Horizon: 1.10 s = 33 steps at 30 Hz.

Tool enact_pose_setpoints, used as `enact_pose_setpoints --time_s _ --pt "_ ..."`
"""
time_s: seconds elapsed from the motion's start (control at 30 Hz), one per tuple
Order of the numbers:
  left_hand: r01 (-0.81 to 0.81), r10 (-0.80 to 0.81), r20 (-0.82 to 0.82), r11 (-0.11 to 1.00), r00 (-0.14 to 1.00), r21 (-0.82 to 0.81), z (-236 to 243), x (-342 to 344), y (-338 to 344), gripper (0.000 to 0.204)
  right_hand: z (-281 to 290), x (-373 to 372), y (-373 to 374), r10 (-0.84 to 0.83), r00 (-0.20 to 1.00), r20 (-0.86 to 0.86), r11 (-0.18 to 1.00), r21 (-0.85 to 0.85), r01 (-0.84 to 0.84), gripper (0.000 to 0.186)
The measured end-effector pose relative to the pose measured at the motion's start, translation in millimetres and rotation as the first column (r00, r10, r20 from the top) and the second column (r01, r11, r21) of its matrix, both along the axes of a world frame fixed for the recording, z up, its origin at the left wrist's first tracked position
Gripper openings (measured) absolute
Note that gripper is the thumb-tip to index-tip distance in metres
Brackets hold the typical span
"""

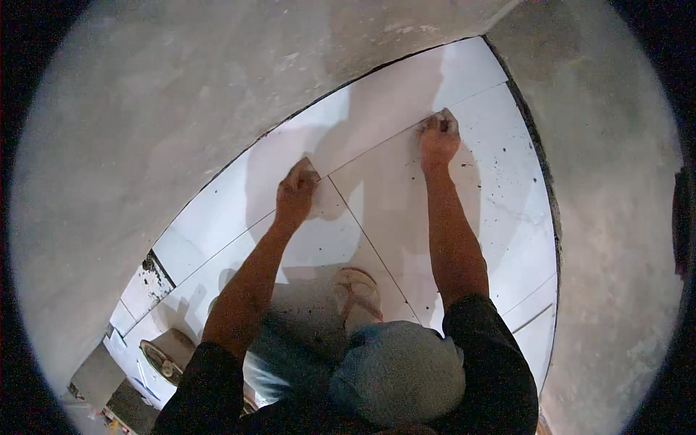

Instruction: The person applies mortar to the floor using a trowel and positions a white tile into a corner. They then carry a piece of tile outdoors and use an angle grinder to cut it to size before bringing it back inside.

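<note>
My left hand (296, 190) is closed on a small, flat brown piece (307, 168) held against the white tiled floor (384, 123), beside a crossing of tile joints. My right hand (438, 141) is closed on a small piece (445, 116), too hidden to name, at the same long joint farther right. Both forearms reach up from the lower edge. Dark specks are scattered over the tiles on the right.
Concrete walls (203, 87) border the tiles. A bucket (163, 355) stands at lower left, near grey slabs (98, 370) and a gap in the tiling (156, 272). My sandaled foot (355, 290) and a rounded grey cloth shape (399, 370) are at lower middle.
</note>
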<state>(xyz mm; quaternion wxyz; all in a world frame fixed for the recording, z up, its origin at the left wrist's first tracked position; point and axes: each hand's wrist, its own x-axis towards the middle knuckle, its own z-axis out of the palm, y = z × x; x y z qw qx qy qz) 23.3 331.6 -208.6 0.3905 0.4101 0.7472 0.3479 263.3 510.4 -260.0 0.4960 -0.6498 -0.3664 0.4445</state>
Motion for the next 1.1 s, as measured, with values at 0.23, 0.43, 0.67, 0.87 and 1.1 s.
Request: enact_pose_setpoints --time_s 0.23,0.43,0.67,0.87,1.1 --pt "0.114 -0.113 -0.034 0.993 0.993 0.018 2.2 21.1 -41.9 0.042 6.0 -32.3 -69.9 0.200 0.978 -0.060 0.978 -0.046 -0.203 0.041" --pt "0.217 -0.214 -0.044 0.972 0.976 0.094 -0.8 28.3 -102.3 0.033 17.7 -57.0 -168.7 0.457 0.839 0.295 0.883 -0.033 -0.469 0.034" --pt "0.399 -0.416 -0.055 0.896 0.908 -0.197 -12.4 23.6 -218.6 0.037 43.1 -82.1 -259.2 0.901 0.389 0.191 0.417 -0.139 -0.898 0.033" --pt "0.553 -0.691 -0.039 0.610 0.722 -0.567 99.9 7.0 -272.3 0.046 86.4 -79.6 -297.2 0.992 -0.027 0.127 -0.005 -0.169 -0.986 0.037" --pt "-0.105 -0.194 -0.637 0.910 0.746 -0.400 154.0 -66.0 -369.1 0.048 89.8 -49.1 -340.9 0.916 -0.150 0.372 -0.069 -0.221 -0.973 0.030"
